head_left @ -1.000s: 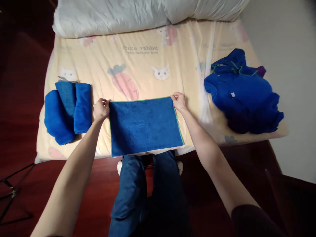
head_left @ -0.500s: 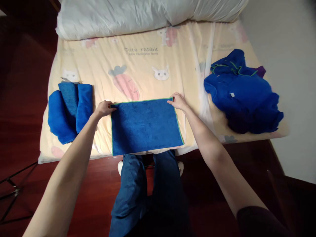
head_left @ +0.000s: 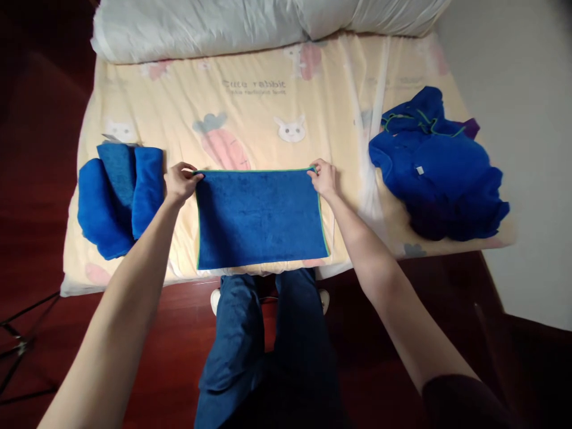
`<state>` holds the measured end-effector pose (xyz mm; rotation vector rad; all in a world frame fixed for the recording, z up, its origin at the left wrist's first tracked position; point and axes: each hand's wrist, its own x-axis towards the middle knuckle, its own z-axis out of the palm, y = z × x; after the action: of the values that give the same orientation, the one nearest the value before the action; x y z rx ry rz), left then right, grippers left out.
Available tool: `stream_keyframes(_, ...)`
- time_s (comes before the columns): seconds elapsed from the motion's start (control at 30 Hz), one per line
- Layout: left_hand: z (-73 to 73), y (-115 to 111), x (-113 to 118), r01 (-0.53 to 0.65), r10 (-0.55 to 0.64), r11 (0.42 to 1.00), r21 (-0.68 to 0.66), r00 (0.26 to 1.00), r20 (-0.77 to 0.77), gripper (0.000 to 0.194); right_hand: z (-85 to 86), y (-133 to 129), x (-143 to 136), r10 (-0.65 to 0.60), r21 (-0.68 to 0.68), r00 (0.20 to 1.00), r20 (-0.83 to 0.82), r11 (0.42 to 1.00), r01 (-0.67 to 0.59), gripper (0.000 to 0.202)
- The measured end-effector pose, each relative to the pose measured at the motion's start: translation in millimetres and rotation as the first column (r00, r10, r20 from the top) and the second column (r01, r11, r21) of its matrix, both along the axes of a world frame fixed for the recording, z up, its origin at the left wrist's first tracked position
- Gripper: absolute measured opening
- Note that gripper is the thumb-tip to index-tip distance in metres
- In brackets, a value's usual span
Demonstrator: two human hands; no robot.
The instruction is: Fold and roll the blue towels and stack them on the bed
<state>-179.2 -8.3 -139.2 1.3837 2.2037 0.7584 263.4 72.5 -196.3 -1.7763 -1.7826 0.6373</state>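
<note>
A blue towel (head_left: pixel 261 220) with green edging lies spread as a rectangle near the front edge of the bed. My left hand (head_left: pixel 181 182) pinches its far left corner between thumb and fingers. At the far right corner, my right hand (head_left: pixel 324 177) grips the towel in the same way. To the left of my left forearm sit several rolled or folded blue towels (head_left: pixel 120 199), side by side. On the right of the bed is a loose heap of crumpled blue towels (head_left: pixel 440 173), with green edging and a small white tag showing.
The bed has a pale yellow sheet (head_left: pixel 254 131) printed with rabbits and carrots. A rolled white quilt (head_left: pixel 201 30) lies across its far end. A white wall (head_left: pixel 509 119) stands at the right. Thin black stand legs (head_left: pixel 20 345) are on the red floor at the left.
Both hands have moved slightly away from me with the towel's far corners, and the towel has shifted toward the far side of the bed. The other towels lie as before.
</note>
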Motion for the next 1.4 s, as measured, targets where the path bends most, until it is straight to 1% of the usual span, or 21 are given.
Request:
stream_keyframes(0.07,-1.3,-3.6,20.4,-0.003,0.007,0.999,0.035,0.995,-0.104,0.043,7.7,-11.3,-13.1,0.018,0.033,0.988,0.153,0.999,-0.023,0.032)
stream_keyframes(0.13,-5.1,-13.5,47.2,0.064,-0.039,0.992,0.108,0.975,-0.219,0.05,17.1,-27.7,-33.5,0.067,0.055,0.956,0.285,0.995,-0.086,0.047)
stream_keyframes(0.2,-12.1,-25.9,76.3,0.22,-0.167,0.964,0.148,0.937,-0.307,0.056,25.5,-47.0,-60.6,0.183,0.057,0.919,0.348,0.975,-0.216,0.062)
stream_keyframes(0.27,-22.1,-36.6,102.2,0.387,-0.329,0.914,0.121,0.882,-0.337,0.06,29.5,-66.7,-91.9,0.339,0.048,0.877,0.341,0.925,-0.377,0.07)
stream_keyframes(0.3,-27.8,-40.4,112.5,0.443,-0.39,0.891,0.096,0.857,-0.336,0.062,29.0,-76.0,-107.8,0.404,0.049,0.856,0.323,0.896,-0.442,0.07)
stream_keyframes(0.37,-39.3,-45.1,125.7,0.487,-0.447,0.872,0.053,0.835,-0.322,0.065,23.1,-91.9,-136.6,0.481,0.053,0.831,0.279,0.856,-0.514,0.067)
stream_keyframes(0.4,-44.5,-46.2,128.4,0.489,-0.454,0.871,0.041,0.834,-0.315,0.066,18.4,-98.0,-148.2,0.493,0.05,0.831,0.26,0.852,-0.521,0.064)
stream_keyframes(0.5,-55.5,-46.8,123.4,0.478,-0.443,0.877,0.044,0.842,-0.309,0.067,3.4,-106.9,-166.2,0.467,0.039,0.856,0.224,0.873,-0.486,0.061)
stream_keyframes(0.57,-58.4,-46.5,113.8,0.457,-0.419,0.887,0.062,0.855,-0.306,0.068,-3.1,-105.7,-163.8,0.444,0.043,0.868,0.22,0.885,-0.463,0.063)
stream_keyframes(0.67,-58.5,-46.4,98.1,0.391,-0.356,0.918,0.07,0.887,-0.293,0.07,-6.9,-96.8,-144.7,0.414,0.044,0.877,0.245,0.898,-0.437,0.067)
stream_keyframes(0.77,-58.1,-47.2,84.8,0.337,-0.306,0.939,0.068,0.91,-0.28,0.071,-9.0,-85.0,-115.7,0.351,0.037,0.891,0.289,0.926,-0.377,0.069)
stream_keyframes(0.87,-60.0,-47.3,73.2,0.297,-0.272,0.953,0.057,0.925,-0.266,0.074,-12.3,-74.1,-81.8,0.252,0.012,0.907,0.337,0.962,-0.272,0.07)
stream_keyframes(0.93,-61.7,-45.9,66.5,0.275,-0.255,0.961,0.042,0.932,-0.257,0.076,-13.4,-67.3,-58.7,0.199,-0.032,0.905,0.376,0.979,-0.202,0.071)
stream_keyframes(1.0,-61.4,-43.9,61.9,0.262,-0.246,0.964,0.037,0.938,-0.246,0.078,-11.3,-60.9,-38.5,0.184,-0.083,0.893,0.411,0.983,-0.165,0.072)
stream_keyframes(1.07,-57.3,-43.5,62.1,0.256,-0.238,0.965,0.05,0.942,-0.238,0.078,-4.9,-56.9,-25.7,0.183,-0.115,0.881,0.437,0.982,-0.147,0.072)
stream_keyframes(1.13,-49.4,-48.4,70.5,0.277,-0.253,0.958,0.071,0.937,-0.242,0.079,4.9,-59.7,-25.2,0.168,-0.104,0.871,0.462,0.985,-0.135,0.072)
stream_keyframes(1.2,-41.1,-61.6,89.3,0.346,-0.314,0.934,0.09,0.914,-0.257,0.078,15.0,-74.3,-39.3,0.175,-0.057,0.863,0.473,0.984,-0.168,0.074)
stream_keyframes(1.23,-38.1,-71.5,102.4,0.397,-0.361,0.913,0.094,0.894,-0.266,0.077,18.9,-86.8,-51.0,0.201,-0.034,0.86,0.469,0.977,-0.21,0.074)
stream_keyframes(1.3,-36.3,-96.5,132.2,0.498,-0.459,0.863,0.09,0.845,-0.273,0.074,22.5,-120.5,-79.1,0.3,-0.016,0.847,0.438,0.945,-0.327,0.075)
stream_keyframes(1.37,-39.3,-123.9,159.7,0.56,-0.527,0.826,0.069,0.809,-0.26,0.07,20.7,-158.8,-105.0,0.411,-0.046,0.827,0.383,0.903,-0.428,0.074)
stream_keyframes(1.4,-41.4,-136.8,169.7,0.575,-0.547,0.816,0.055,0.799,-0.248,0.068,18.6,-176.3,-113.8,0.45,-0.065,0.822,0.349,0.887,-0.458,0.073)
